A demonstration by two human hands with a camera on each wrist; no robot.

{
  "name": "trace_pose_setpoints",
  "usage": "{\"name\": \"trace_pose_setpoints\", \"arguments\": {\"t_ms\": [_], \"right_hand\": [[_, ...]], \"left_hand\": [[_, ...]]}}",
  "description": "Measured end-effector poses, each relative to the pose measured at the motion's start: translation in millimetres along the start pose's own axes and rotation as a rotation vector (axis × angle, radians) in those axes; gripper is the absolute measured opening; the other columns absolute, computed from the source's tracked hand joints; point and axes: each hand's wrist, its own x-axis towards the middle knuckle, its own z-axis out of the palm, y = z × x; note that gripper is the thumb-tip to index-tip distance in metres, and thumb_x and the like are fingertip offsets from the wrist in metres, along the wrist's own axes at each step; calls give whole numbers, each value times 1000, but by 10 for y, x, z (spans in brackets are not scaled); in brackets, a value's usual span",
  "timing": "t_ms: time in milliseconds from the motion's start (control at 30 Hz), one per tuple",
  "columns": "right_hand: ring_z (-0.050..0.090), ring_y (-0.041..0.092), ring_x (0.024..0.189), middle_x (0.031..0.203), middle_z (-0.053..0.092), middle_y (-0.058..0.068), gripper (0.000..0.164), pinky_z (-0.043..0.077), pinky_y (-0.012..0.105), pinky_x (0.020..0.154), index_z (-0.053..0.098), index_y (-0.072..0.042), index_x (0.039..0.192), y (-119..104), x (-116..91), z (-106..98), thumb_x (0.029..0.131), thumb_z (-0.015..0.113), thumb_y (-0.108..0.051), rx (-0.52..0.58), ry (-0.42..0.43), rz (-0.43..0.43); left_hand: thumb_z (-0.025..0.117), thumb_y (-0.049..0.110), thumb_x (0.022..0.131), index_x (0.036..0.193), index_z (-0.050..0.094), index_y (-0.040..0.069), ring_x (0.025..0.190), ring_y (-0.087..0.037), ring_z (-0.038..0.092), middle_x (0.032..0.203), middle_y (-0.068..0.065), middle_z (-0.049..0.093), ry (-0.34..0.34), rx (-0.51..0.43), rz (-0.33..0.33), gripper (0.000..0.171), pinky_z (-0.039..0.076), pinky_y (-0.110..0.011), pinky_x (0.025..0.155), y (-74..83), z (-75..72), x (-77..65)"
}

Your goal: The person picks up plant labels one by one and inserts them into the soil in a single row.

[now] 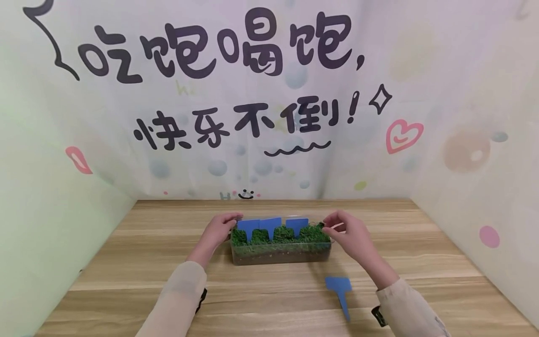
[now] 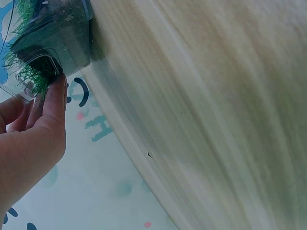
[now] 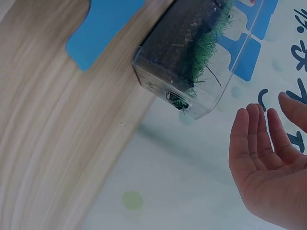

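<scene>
A clear plastic box (image 1: pixel 282 256) of dark soil and green grass (image 1: pixel 313 232) sits on the table. Three blue T-shaped plant labels (image 1: pixel 297 225) stand upright in the grass, two side by side on the left. My left hand (image 1: pixel 216 230) grips the box's left end; in the left wrist view its fingers (image 2: pixel 56 98) curl at the end cutout, with the thumb by the rim. Beside the right end is my right hand (image 1: pixel 353 235), its fingers (image 3: pixel 240 132) extended and apart from the box in the right wrist view. It holds nothing.
Another blue plant label (image 1: pixel 338 284) lies flat on the wood-grain table (image 1: pixel 261 304), in front of the box's right end and left of the right forearm. A printed white backdrop (image 1: pixel 269 173) rises behind the table, with pale sides left and right.
</scene>
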Motion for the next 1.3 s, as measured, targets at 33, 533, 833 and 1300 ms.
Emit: {"name": "trace_pose_setpoints", "arguments": {"t_ms": [33, 533, 833, 1300], "right_hand": [[69, 24, 87, 100, 71, 12, 17, 55, 31, 72, 67, -4, 107, -1, -18, -13, 93, 70, -12, -6, -2, -4], [65, 13, 76, 90, 71, 0, 11, 52, 28, 69, 70, -10, 98, -54, -295, -131, 94, 70, -20, -98, -117, -21], [63, 12, 71, 79, 68, -3, 7, 50, 23, 64, 69, -14, 89, 63, -393, -88, 92, 71, -19, -126, -215, -29], [46, 10, 54, 58, 56, -4, 27, 37, 26, 52, 64, -11, 66, 210, -525, -9, 88, 75, -24, -227, -486, 86]], "left_hand": [[42, 10, 107, 140, 59, 12, 135, -38, 50, 146, -15, 55, -1, 2, 2, 37, 48, -45, 97, -9, 1, 6], [42, 11, 107, 141, 57, 13, 135, -37, 51, 146, -15, 55, -1, 11, 2, 38, 48, -42, 92, -16, -4, 7], [42, 11, 107, 141, 57, 12, 135, -37, 51, 146, -16, 55, 1, 2, -3, 38, 47, -38, 86, -9, -5, -7], [42, 11, 107, 141, 58, 11, 135, -37, 51, 146, -16, 55, -4, -22, 0, 37, 48, -42, 95, -5, -3, -12]]}}
